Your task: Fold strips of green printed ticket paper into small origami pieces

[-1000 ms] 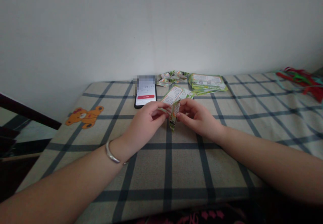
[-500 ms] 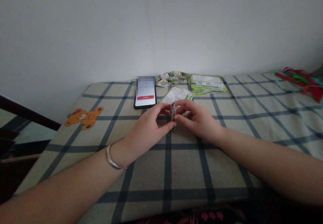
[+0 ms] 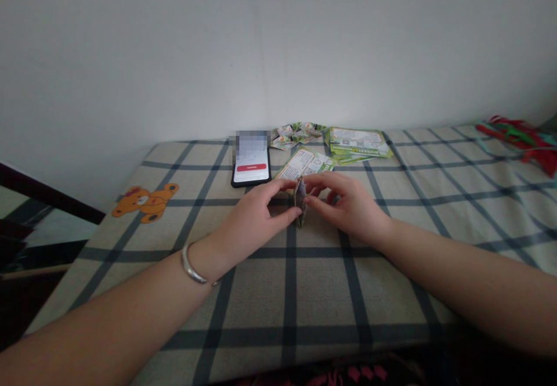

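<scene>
In the head view, the only one, the left hand point(image 3: 255, 215) and right hand point(image 3: 348, 203) meet over the middle of the counter point(image 3: 261, 305), pinching a small folded paper piece point(image 3: 300, 191) between them. A second ago the piece showed a printed face to the camera; half a second later it stood nearly edge-on, and now a narrow greyish face shows on its right side. The left thumb has come down from beside the upper part to the near edge. The left grip holds the piece between thumb and fingers; the right grip holds its right side by the fingertips. This looks like a shift of hold while the piece is worked, not a release; whether a crease has changed is too small to tell.

Just beyond the hands, a printed card point(image 3: 307, 161) lies flat as before. The phone point(image 3: 251, 168), the cluster of folded pieces point(image 3: 298, 134) and the card stack point(image 3: 359, 142) behind it have not moved.
</scene>
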Tool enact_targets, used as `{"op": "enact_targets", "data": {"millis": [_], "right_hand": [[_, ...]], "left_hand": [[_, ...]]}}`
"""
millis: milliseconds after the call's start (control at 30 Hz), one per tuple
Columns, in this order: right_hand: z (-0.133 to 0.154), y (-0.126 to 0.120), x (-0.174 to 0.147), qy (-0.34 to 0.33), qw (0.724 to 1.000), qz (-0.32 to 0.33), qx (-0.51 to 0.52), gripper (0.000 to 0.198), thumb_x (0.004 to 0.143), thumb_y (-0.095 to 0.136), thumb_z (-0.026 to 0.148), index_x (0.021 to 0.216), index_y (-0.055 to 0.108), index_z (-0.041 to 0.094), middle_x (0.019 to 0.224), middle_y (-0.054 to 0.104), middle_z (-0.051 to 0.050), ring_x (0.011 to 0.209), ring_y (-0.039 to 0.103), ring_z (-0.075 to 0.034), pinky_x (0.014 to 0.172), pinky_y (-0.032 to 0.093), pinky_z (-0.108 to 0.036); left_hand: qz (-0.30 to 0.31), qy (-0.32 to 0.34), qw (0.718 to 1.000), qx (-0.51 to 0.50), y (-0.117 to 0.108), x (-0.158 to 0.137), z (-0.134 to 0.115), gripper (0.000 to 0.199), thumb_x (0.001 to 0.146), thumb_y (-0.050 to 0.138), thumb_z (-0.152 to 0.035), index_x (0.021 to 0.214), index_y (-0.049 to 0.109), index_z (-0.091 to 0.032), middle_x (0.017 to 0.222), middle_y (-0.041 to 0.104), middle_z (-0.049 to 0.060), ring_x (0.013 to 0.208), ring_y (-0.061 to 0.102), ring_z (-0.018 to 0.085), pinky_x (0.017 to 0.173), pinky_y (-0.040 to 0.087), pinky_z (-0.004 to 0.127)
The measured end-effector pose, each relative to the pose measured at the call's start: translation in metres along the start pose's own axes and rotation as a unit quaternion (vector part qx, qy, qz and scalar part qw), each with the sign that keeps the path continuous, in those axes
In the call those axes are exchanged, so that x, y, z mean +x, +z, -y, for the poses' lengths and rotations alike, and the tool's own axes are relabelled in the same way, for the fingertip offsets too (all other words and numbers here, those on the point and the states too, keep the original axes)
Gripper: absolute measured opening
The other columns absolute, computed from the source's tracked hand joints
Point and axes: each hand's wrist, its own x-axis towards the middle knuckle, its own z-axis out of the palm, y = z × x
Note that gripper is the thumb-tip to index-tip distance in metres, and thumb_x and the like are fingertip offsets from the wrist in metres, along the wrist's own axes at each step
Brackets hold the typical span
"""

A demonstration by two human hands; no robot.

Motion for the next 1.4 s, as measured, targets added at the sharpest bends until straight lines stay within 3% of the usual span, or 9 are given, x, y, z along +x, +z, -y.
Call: {"op": "enact_targets", "data": {"millis": [133,367,667,933,1100,1233,1400], "right_hand": [[-0.005,-0.001,0.000,0.020,1.000,0.008,-0.006,0.026,0.083,0.062,0.021,0.108,0.068,0.021,0.097,0.071,-0.004,0.078,0.065,-0.013,0.057,0.049,-0.023],[-0.009,-0.002,0.002,0.028,0.999,0.019,-0.006,0.027,0.082,0.062,0.020,0.109,0.068,0.019,0.101,0.072,-0.006,0.079,0.065,-0.013,0.057,0.049,-0.023],[-0.017,-0.001,0.003,-0.006,1.000,0.023,-0.018,0.027,0.078,0.062,0.016,0.105,0.065,0.021,0.094,0.069,-0.003,0.077,0.062,-0.013,0.068,0.050,-0.027],[-0.019,-0.005,0.003,-0.031,0.996,0.065,-0.052,0.027,0.075,0.060,0.011,0.100,0.060,0.021,0.094,0.068,-0.003,0.081,0.060,-0.015,0.072,0.049,-0.028],[-0.016,-0.006,0.003,-0.048,0.993,0.085,-0.074,0.034,0.076,0.057,0.008,0.107,0.061,0.021,0.102,0.068,-0.004,0.090,0.062,-0.017,0.077,0.049,-0.030],[-0.014,-0.007,0.002,-0.059,0.992,0.084,-0.075,0.036,0.076,0.056,0.008,0.109,0.061,0.021,0.099,0.069,-0.003,0.086,0.063,-0.015,0.075,0.049,-0.028],[-0.015,-0.007,0.003,-0.066,0.990,0.105,-0.061,0.037,0.076,0.054,0.005,0.110,0.061,0.019,0.099,0.069,-0.003,0.085,0.064,-0.014,0.075,0.050,-0.026]], "left_hand": [[-0.014,0.030,0.999,0.040,0.000,0.001,0.004,0.040,0.080,0.069,-0.027,0.118,0.062,-0.019,0.120,0.067,0.009,0.112,0.062,0.024,0.101,0.048,0.045],[-0.012,0.019,0.997,0.075,0.000,0.001,0.007,0.033,0.079,0.069,-0.028,0.110,0.065,-0.017,0.109,0.070,0.009,0.104,0.064,0.024,0.094,0.051,0.043],[-0.001,0.038,0.995,0.090,-0.001,0.001,0.007,0.029,0.080,0.068,-0.024,0.109,0.065,-0.019,0.107,0.070,0.007,0.102,0.064,0.022,0.093,0.050,0.041],[-0.006,0.055,0.991,0.118,-0.002,0.000,0.006,0.026,0.081,0.066,-0.024,0.106,0.067,-0.019,0.104,0.070,0.007,0.100,0.063,0.023,0.091,0.050,0.041],[-0.005,0.021,0.989,0.147,-0.002,-0.001,0.002,0.024,0.077,0.068,-0.023,0.101,0.068,-0.019,0.094,0.070,0.006,0.089,0.064,0.023,0.082,0.050,0.039],[-0.014,-0.004,0.989,0.146,-0.001,-0.001,0.002,0.024,0.074,0.071,-0.022,0.097,0.067,-0.019,0.081,0.068,0.002,0.078,0.062,0.020,0.073,0.049,0.035],[-0.013,-0.018,0.992,0.121,0.000,-0.001,0.004,0.018,0.075,0.068,-0.020,0.093,0.065,-0.019,0.084,0.067,0.002,0.081,0.062,0.019,0.074,0.048,0.034]]}}
